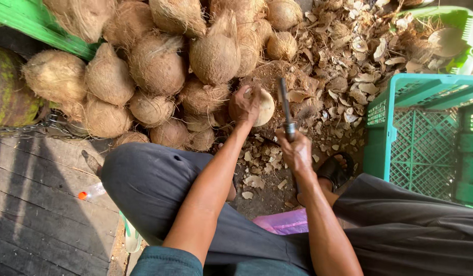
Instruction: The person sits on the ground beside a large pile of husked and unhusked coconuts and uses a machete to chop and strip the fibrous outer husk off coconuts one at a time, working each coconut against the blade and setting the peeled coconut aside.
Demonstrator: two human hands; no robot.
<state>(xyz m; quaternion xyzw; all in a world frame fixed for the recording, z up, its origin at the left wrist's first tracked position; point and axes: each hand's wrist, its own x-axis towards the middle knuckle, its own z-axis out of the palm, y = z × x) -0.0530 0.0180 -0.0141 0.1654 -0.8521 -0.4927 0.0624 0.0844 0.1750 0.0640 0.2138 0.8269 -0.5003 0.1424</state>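
My left hand (244,105) grips a pale, partly peeled coconut (265,107) at the foot of the coconut heap. My right hand (297,149) is shut on the handle of a dark metal knife (283,102). Its blade points up and away, just to the right of the coconut. Whether the blade touches the coconut I cannot tell. Both forearms reach out over my knees, which are in dark grey trousers.
A heap of brown husked coconuts (160,66) fills the upper left. Shell chips (349,61) litter the ground ahead. A teal plastic crate (425,138) stands at the right, a green one (451,30) behind it. My sandalled foot (336,171) rests below the knife. A small bottle (91,192) lies on planks.
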